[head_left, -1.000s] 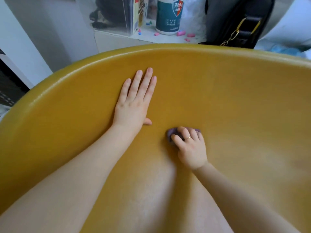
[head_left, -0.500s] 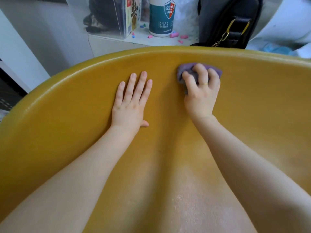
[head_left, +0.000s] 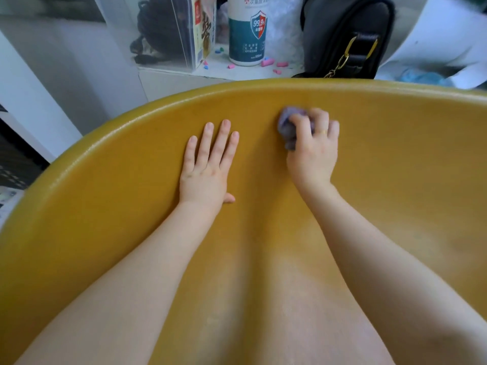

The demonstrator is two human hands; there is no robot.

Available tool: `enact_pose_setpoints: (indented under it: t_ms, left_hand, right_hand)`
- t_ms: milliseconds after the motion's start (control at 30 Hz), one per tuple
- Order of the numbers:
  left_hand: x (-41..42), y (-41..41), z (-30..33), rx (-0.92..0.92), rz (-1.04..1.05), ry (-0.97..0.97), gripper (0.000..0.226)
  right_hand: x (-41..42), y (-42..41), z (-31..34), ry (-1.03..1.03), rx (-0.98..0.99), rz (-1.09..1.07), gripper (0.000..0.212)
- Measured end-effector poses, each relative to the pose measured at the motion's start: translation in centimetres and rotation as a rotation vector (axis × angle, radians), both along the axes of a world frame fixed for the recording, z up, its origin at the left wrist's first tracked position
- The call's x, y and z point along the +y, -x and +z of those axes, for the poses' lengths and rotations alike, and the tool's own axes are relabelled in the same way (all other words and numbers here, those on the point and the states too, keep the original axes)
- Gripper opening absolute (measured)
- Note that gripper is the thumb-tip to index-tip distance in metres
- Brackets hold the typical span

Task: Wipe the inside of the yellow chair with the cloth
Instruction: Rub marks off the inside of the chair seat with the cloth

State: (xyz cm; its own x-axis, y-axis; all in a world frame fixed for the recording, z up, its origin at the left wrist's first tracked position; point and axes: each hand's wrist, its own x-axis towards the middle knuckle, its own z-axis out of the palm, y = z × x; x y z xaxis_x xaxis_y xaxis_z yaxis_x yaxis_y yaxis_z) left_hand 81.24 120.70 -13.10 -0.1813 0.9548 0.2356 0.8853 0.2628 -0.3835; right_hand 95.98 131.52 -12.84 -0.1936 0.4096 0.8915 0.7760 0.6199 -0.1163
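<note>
The yellow chair (head_left: pixel 395 180) fills the view as a curved shell, its rim arching across the top. My left hand (head_left: pixel 208 167) lies flat on the inner wall with straight fingers pointing up toward the rim. To its right, my right hand (head_left: pixel 313 148) grips a small bunched purple cloth (head_left: pixel 287 125) and presses it against the inner wall just below the rim. Most of the cloth is hidden under the fingers. A ring sits on one right finger.
Behind the rim stands a white ledge (head_left: pixel 184 77) with a white and teal bottle (head_left: pixel 247 30), a clear box (head_left: pixel 174 30), a black bag (head_left: pixel 345 35) with a gold chain, and small pink and blue bits.
My right hand with the cloth swept from low in the seat up to the wall near the rim, then dropped slightly. My left hand has stayed flat in place.
</note>
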Motion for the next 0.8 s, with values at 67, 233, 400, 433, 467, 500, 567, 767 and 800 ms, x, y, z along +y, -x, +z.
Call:
enact_pose_setpoints:
  t_ms: [67, 233, 400, 433, 467, 500, 567, 767, 800]
  left_hand:
    - [-0.1, 0.0, 0.0, 0.018, -0.007, -0.045, 0.133]
    - [0.1, 0.0, -0.2, 0.052, 0.023, -0.054, 0.133]
    - [-0.2, -0.1, 0.0, 0.039, 0.007, -0.037, 0.139]
    - [-0.2, 0.0, -0.1, 0.017, 0.002, -0.024, 0.138]
    - [-0.1, -0.1, 0.1, 0.002, 0.002, -0.015, 0.137]
    - [-0.1, -0.2, 0.0, -0.011, 0.001, 0.013, 0.135]
    - [0.0, -0.1, -0.4, -0.052, -0.002, 0.026, 0.132]
    - [0.0, 0.1, -0.2, 0.032, 0.000, -0.055, 0.144]
    - [-0.1, 0.2, -0.4, 0.051, 0.010, -0.082, 0.147]
  right_hand:
    - [0.5, 2.4, 2.3, 0.036, 0.119, 0.008, 0.036]
    - [-2.3, 7.2, -0.7, 0.008, 0.013, 0.162, 0.033]
    - [1.4, 0.2, 0.6, -0.033, 0.039, -0.018, 0.037]
    - [2.1, -2.0, 0.6, -0.032, 0.074, -0.091, 0.040]
    - [2.5, -3.8, 0.7, -0.030, 0.106, -0.143, 0.042]
    - [2.6, -5.0, 0.8, -0.014, 0.147, -0.180, 0.042]
    - [2.4, -5.1, 1.3, 0.074, 0.273, -0.228, 0.043]
    - [-2.2, 4.8, -0.7, 0.284, 0.272, -0.032, 0.042]
    - [-3.1, 6.0, -1.3, 0.298, 0.230, 0.009, 0.042]
